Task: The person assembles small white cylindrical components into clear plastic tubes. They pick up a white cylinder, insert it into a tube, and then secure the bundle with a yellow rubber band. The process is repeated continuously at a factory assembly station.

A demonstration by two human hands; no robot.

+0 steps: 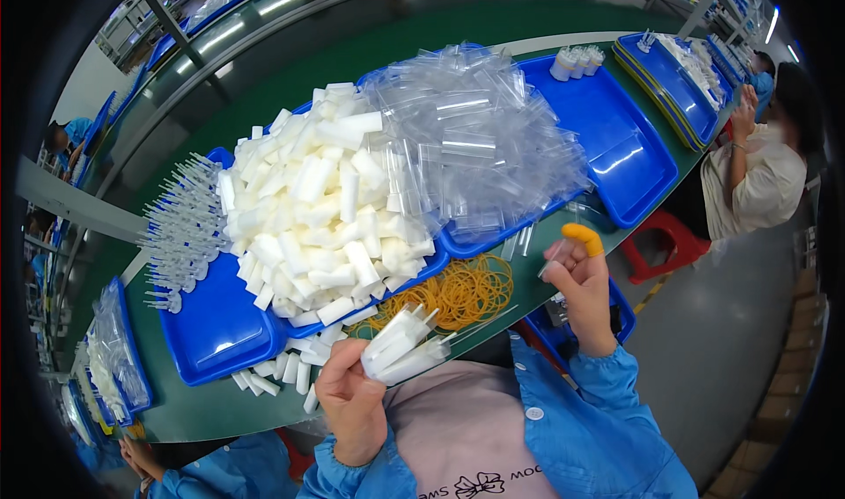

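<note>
Bundle of white pcs (398, 345) up in the L hand (354, 402), grip clenched round its lower end, just by the near edge of the worktop (189, 420). R hand (583, 279), yellow cot (581, 237) on one finger, seems pinched on a clear sleeve (551, 260), apart from the bundle. Risk no. 1: L fingers slacken, pcs fan out & one drops, b/c several share one grip. No. 2: sleeve's prob. slick & light, so a loose pinch could lose it. White heap (308, 191) looks precarious too, w/ strays (295, 367) on the worktop; a nudge might tumble more. Rubber bands (466, 292) nearby could poss. snag a rod tip (431, 316). Can't make out: exact pcs count, they overlap; sleeve's outline, see-through; blue bin (627, 316) contents, mostly behind the R forearm.
</note>
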